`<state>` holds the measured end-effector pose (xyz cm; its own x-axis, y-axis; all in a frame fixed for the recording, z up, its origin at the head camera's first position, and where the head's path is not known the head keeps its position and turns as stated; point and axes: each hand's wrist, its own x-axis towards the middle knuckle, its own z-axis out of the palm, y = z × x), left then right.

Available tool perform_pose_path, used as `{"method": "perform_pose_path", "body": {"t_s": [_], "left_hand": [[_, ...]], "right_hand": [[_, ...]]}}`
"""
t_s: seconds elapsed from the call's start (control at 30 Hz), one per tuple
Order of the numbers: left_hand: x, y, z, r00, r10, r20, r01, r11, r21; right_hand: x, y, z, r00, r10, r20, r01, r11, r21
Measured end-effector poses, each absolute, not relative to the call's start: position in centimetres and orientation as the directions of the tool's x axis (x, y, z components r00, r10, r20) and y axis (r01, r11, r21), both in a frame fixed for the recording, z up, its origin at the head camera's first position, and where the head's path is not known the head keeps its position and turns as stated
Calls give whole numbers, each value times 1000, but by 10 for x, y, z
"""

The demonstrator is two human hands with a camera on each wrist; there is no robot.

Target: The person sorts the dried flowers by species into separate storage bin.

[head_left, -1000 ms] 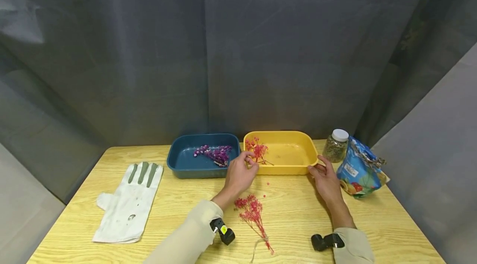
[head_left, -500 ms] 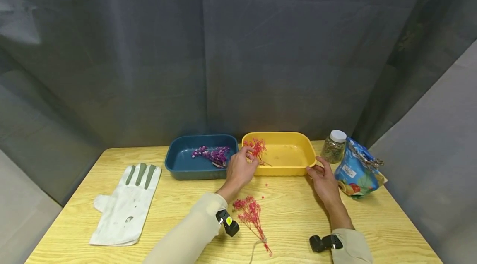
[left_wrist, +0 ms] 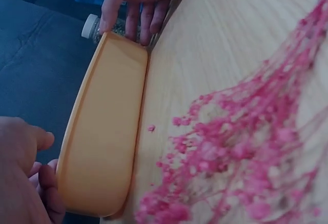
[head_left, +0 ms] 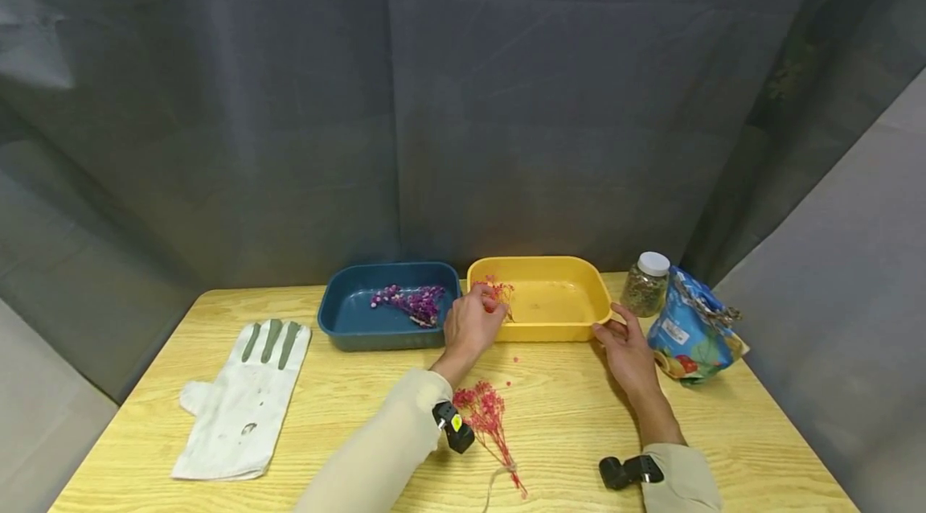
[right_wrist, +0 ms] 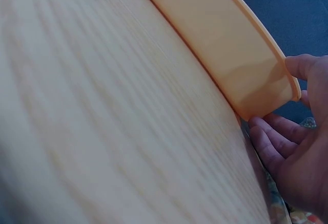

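My left hand (head_left: 473, 324) reaches over the front left rim of the yellow tray (head_left: 542, 330), its fingers bent over a pink dried flower sprig (head_left: 504, 292) lying inside. The hand hides part of that sprig, and I cannot tell whether the fingers pinch it. In the left wrist view, thumb and fingertips show right at the tray's near end. My right hand (right_wrist: 302, 137) holds the tray's right corner, thumb on the rim and fingers against the wall below. A bunch of pink dried flowers (head_left: 488, 416), tied with string, lies on the table in front of the tray.
Left of the yellow tray stands a blue tray (head_left: 387, 340) with purple dried flowers (head_left: 415, 304) in it. A white glove (head_left: 242, 408) lies at the left. To the right are a white-lidded jar (head_left: 646, 288) and a blue bag (head_left: 690, 332). Tiny pink bits dot the table (head_left: 564, 416).
My left hand has moved slightly right and further over the yellow tray. The sprig's stem has swung from pointing right to pointing toward the front rim. The right hand keeps its hold.
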<state>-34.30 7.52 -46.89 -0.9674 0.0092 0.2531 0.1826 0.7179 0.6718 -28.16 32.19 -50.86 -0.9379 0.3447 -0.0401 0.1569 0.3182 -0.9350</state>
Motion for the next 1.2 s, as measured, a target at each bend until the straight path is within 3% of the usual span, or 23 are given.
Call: {"method": "perform_pose_path", "body": {"t_s": [0.6,1.2], "left_hand": [[-305,48,-483,-945,138,297,324,533,781],[-262,35,-493,-940,199,277,341,537,772]], "right_hand": [[-282,322,-508,-940,336,-58,175,328,-928],[-282,323,-509,-939,340,-42,162,334,-929]]}}
